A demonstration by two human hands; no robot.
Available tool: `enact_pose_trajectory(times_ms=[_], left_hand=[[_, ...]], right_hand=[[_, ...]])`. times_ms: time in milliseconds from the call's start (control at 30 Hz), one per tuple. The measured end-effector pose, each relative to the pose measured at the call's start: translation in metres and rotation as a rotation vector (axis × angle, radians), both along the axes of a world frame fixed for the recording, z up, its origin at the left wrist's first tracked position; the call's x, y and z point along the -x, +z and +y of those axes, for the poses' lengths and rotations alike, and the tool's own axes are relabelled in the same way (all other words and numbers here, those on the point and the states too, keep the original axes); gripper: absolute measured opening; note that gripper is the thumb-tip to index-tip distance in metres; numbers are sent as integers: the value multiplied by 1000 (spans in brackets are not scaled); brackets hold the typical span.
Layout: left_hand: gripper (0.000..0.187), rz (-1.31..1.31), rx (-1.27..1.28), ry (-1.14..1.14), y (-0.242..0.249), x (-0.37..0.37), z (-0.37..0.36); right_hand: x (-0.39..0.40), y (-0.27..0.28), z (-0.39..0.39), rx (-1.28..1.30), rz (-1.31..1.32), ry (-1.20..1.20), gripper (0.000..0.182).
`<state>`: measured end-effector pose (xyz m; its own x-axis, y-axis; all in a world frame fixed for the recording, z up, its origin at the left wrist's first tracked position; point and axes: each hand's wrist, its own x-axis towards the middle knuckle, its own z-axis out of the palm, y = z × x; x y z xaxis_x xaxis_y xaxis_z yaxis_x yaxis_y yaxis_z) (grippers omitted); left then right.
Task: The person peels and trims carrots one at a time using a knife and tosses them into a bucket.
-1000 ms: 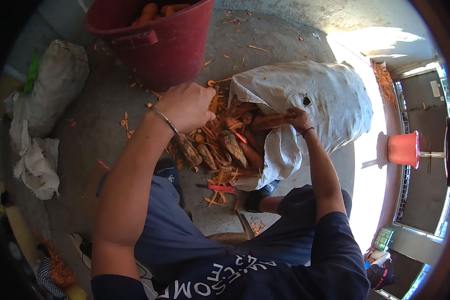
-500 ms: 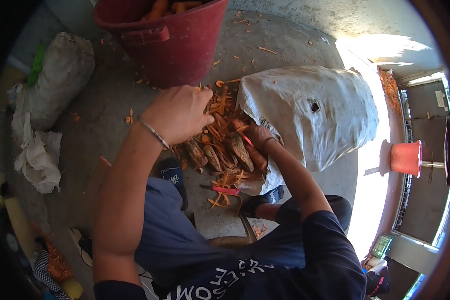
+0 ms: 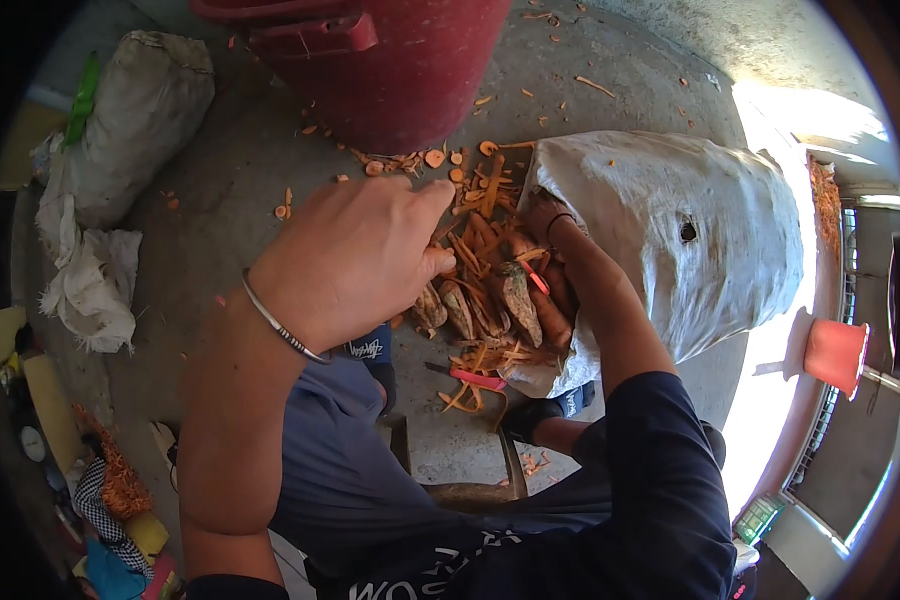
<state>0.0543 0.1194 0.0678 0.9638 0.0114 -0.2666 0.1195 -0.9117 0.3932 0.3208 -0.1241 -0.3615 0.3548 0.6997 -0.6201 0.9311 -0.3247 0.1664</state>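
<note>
My left hand (image 3: 360,255) is over the left side of the peel pile, its index finger and thumb apart and its other fingers hidden; nothing shows held. My right hand (image 3: 542,215) reaches to the mouth of a white sack (image 3: 670,240), its fingers mostly hidden. Between and below the hands lie orange peelings (image 3: 493,188), brownish, rough-skinned roots (image 3: 520,300) and smoother orange roots (image 3: 552,322). A red strip-like item (image 3: 536,278) rests among them. Nearer my feet, a knife with a pink-red handle (image 3: 478,379) lies on peelings.
A large dark red tub (image 3: 400,75) stands beyond the pile. Another stuffed sack (image 3: 155,125) and a crumpled white cloth or sack (image 3: 95,290) are at the left. On the right is a small red bucket (image 3: 835,355). A low stool (image 3: 470,492) is between my legs.
My view has shifted, with the tub now higher in the picture. My right hand has moved up along the sack mouth, away from the red item. My left hand appears larger and closer.
</note>
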Motion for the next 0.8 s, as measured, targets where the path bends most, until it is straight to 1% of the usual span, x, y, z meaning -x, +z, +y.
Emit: enact_pose_trajectory(times_ms=[33, 67, 133, 167, 233, 267, 300, 333, 367, 400, 467, 500, 533, 567, 600, 633, 667, 700, 733, 800], left_hand=[[55, 5, 0, -1, -2, 1, 0], [55, -11, -18, -10, -4, 2, 0], [54, -30, -40, -15, -4, 3, 0], [54, 2, -31, 9, -3, 1, 0], [53, 32, -21, 29, -4, -2, 0], [52, 35, -43, 39, -9, -5, 1], [52, 35, -69, 48, -16, -8, 1], [52, 28, -74, 41, -25, -12, 1], [52, 21, -102, 71, -39, -16, 1], [52, 14, -130, 97, -56, -21, 0], [52, 56, -113, 178, -104, -28, 0], [48, 61, -94, 263, -140, -24, 0], [44, 64, -75, 351, -182, -19, 2], [47, 110, -43, 486, -237, -9, 4], [50, 158, -3, 625, -282, 0, 0], [56, 281, 198, 800, -301, 8, -13], [62, 406, 399, 967, -318, 19, -24], [72, 341, 333, 1063, -369, 30, -39], [81, 281, 268, 1152, -413, 44, -56], [99, 137, 176, 1026, -428, 63, -90]], right_hand=[[6, 18, -1, -36, 48, 50, 49], [11, 26, -3, -35, 50, 50, 49], [14, 39, -6, -145, 89, -55, 41], [20, 45, -7, -146, 91, -52, 41], [41, 74, -6, -387, 171, -347, 30], [53, 86, -13, -388, 168, -352, 30], [66, 99, -21, -599, 204, -536, 22], [77, 106, -33, -813, 237, -720, 26], [81, 111, -51, -815, 145, -481, 28], [91, 118, -60, -825, 133, -487, 28], [107, 129, -77, -557, 240, -815, 36], [101, 62, -105, -644, 268, -823, 35], [112, 66, -109, -651, 260, -829, 35], [134, 72, -111, -872, 286, -813, 33], [151, 77, -117, -1085, 309, -784, 30], [164, 66, -123, -1076, 304, -777, 30], [175, 41, -129, -1093, 223, -891, 32], [181, 24, -134, -1114, 131, -1013, 34], [187, 15, -142, -1111, 116, -1025, 34], [193, 7, -161, -1054, 287, -1014, 32]])
